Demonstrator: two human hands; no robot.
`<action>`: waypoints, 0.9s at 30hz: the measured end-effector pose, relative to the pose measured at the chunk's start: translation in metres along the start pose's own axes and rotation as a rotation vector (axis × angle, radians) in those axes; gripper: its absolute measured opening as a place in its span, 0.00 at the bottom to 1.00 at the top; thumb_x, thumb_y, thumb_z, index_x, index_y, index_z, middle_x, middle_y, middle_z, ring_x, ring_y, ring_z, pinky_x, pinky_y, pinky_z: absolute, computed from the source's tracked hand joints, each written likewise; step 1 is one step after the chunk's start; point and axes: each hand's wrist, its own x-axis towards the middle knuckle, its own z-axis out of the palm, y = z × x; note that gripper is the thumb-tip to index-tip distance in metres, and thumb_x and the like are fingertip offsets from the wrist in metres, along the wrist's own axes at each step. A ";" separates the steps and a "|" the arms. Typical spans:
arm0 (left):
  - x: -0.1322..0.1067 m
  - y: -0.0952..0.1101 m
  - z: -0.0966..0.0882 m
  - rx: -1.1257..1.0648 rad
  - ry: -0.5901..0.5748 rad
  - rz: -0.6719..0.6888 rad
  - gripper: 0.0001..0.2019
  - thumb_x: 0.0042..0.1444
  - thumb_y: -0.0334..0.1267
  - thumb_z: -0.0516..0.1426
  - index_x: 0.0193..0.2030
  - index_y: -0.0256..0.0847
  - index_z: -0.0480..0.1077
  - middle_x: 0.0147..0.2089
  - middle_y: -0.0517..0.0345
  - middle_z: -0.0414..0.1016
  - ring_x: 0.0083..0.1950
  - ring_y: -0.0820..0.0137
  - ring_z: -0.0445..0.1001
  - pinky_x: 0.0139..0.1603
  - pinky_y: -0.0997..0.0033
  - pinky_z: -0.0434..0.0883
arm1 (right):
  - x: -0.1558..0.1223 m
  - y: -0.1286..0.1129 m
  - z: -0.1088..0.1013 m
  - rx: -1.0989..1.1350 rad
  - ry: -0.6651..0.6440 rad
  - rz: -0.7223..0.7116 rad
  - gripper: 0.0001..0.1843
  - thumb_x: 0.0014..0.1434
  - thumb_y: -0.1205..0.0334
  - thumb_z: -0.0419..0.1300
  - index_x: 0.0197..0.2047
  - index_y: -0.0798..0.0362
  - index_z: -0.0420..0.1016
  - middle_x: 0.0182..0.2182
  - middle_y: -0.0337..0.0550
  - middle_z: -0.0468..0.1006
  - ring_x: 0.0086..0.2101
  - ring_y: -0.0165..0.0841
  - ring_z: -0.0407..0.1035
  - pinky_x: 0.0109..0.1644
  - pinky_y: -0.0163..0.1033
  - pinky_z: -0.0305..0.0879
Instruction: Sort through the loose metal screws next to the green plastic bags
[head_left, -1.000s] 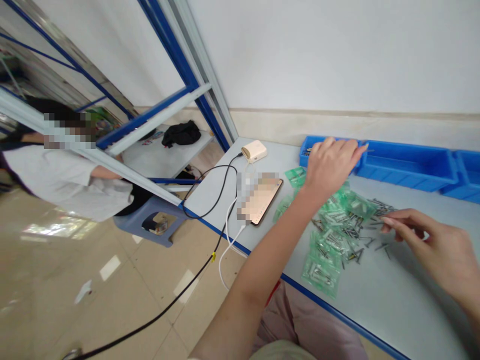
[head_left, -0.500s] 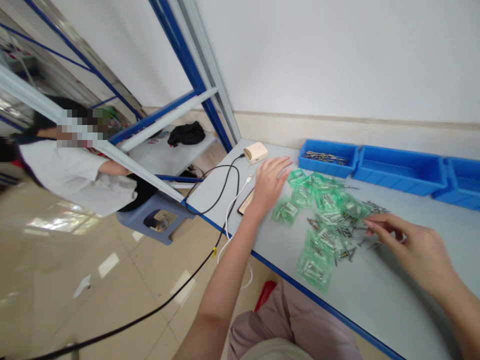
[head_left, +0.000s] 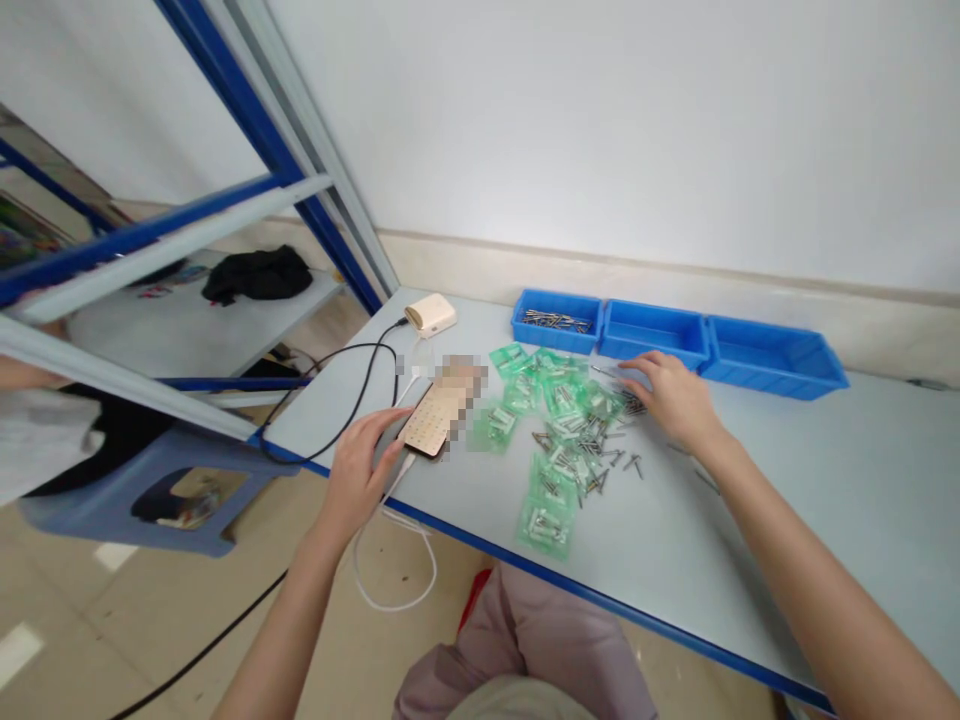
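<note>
My left hand (head_left: 365,462) is at the near left edge of a lit phone (head_left: 433,418), its thumb and fingers closed on that edge. A white cable runs beneath this hand. My right hand (head_left: 667,395) is over the far right of a pile of screws (head_left: 592,470), fingers curved and thumb apart from the forefinger. Between and just left of its fingertips lies a thin metal rod (head_left: 606,373); whether they touch it, I cannot tell. Several green plastic packets (head_left: 547,525) with screws and pale plugs inside lie between my hands.
A blue bin with screws (head_left: 556,322), a middle blue bin (head_left: 652,335) and a right blue bin (head_left: 772,360) line the back of the table. A cream box-shaped device (head_left: 430,315) with a black cable stands at back left. A blue stool (head_left: 172,490) and a person's sleeve are left.
My view has turned right. My left hand has come down from above the table to the phone's edge. My right hand has moved from the screws toward the thin metal rod near the bins.
</note>
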 end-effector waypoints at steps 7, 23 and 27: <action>-0.003 -0.006 -0.007 -0.090 -0.105 0.016 0.26 0.64 0.55 0.38 0.59 0.42 0.59 0.58 0.52 0.69 0.62 0.63 0.63 0.68 0.53 0.47 | 0.028 -0.020 0.016 -0.102 -0.114 0.022 0.09 0.61 0.61 0.54 0.38 0.52 0.75 0.40 0.46 0.75 0.41 0.39 0.68 0.33 0.37 0.57; 0.020 -0.015 -0.004 -0.147 -0.332 -0.042 0.27 0.63 0.56 0.40 0.60 0.47 0.64 0.63 0.55 0.64 0.68 0.60 0.56 0.66 0.42 0.21 | 0.019 -0.008 0.003 -0.156 -0.103 -0.068 0.11 0.63 0.67 0.46 0.41 0.56 0.68 0.39 0.50 0.74 0.35 0.36 0.69 0.26 0.36 0.52; 0.036 -0.019 0.003 -0.163 -0.325 -0.002 0.26 0.64 0.55 0.40 0.63 0.46 0.60 0.62 0.54 0.66 0.68 0.61 0.54 0.66 0.41 0.22 | 0.022 -0.017 -0.020 -0.099 -0.059 0.046 0.12 0.64 0.61 0.46 0.45 0.52 0.68 0.37 0.47 0.77 0.32 0.38 0.70 0.25 0.36 0.47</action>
